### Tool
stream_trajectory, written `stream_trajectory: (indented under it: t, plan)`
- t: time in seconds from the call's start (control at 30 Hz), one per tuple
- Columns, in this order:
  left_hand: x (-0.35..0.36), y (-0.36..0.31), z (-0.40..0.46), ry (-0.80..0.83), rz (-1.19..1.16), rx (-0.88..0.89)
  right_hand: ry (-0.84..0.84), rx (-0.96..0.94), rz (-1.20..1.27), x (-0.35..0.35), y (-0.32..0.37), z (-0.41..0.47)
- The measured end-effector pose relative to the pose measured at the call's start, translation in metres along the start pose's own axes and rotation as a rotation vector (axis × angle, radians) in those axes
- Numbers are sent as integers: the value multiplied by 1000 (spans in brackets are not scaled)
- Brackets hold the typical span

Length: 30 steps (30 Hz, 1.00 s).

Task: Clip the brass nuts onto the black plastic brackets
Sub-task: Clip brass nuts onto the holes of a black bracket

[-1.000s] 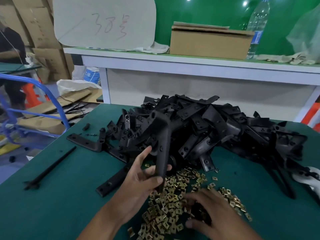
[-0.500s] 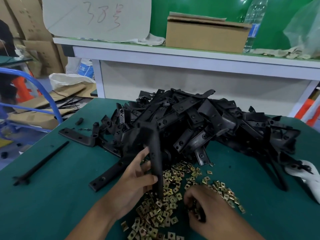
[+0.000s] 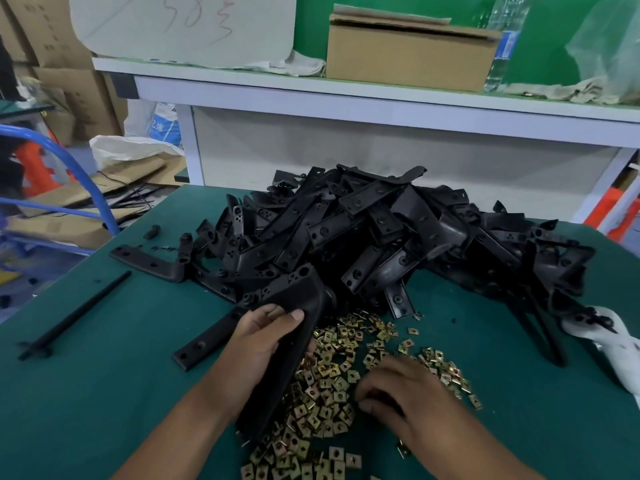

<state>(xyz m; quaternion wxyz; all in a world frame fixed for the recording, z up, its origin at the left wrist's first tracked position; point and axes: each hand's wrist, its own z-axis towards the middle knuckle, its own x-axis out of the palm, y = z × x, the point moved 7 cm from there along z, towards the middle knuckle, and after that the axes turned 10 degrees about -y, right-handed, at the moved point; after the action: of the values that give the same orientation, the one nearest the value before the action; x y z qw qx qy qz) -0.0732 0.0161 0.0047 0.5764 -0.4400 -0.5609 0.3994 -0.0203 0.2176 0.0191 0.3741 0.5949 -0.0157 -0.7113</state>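
**Left hand holds a bracket, right hand down among the brass nuts**

Head view: I see my left hand point(image 3: 258, 344) wrapped round 1 black plastic bracket point(image 3: 294, 327), thumb across its upper face near the bend, fingers curled behind it. The bracket is L-shaped; its long leg slants down toward me and its lower end sits among the brass nuts point(image 3: 332, 379), while the short leg with its holes points away toward the heap.

My right hand point(image 3: 398, 396) lies knuckles-up on the near right part of the nut scatter, fingers curled down into the pieces. I cannot tell whether the fingertips have a nut pinched, since the hand hides them.

The nuts are small square brass clips spread loosely on the green table point(image 3: 104, 393), from just under the heap down to the near edge of the view. The big heap of black brackets point(image 3: 398, 237) fills the middle of the table beyond both hands. Left of it, 1 separate bracket point(image 3: 149, 263) lies flat, another flat strip point(image 3: 204, 341) lies just beside my left wrist, and a thin black rod point(image 3: 74, 315) lies well apart toward the left edge.

Behind the table stands a white bench point(image 3: 381, 98) carrying a cardboard box point(image 3: 408, 53) and a clear plastic bottle point(image 3: 504, 39). A blue metal frame point(image 3: 86, 174) shows at far left.
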Motion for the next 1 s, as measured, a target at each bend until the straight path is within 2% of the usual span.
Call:
stream_trajectory:
  t: [0.1, 0.2, 0.3, 0.43, 0.77, 0.9, 1.0]
  plan:
    - [1, 2, -2, 15, 109, 15, 36, -5, 39, 1, 2, -1]
    - [-3, 3, -3, -62, 215, 15, 111, -33, -16, 9, 4, -3]
    - [1, -2, -4, -44, 338, 144, 73, -31, -12, 7, 4, -1]
    - [13, -7, -9, 21, 294, 263, 25, -26, -30, 4, 3, -1]
    - [25, -6, -12, 50, 352, 310, 46, -92, -102, 7, 17, 0]
    - [27, -10, -14, 48, 343, 291, 54, -54, -115, 8, 15, 0]
    - [24, -10, -14, 31, 325, 288, 7, 23, -30, 3, 12, 3]
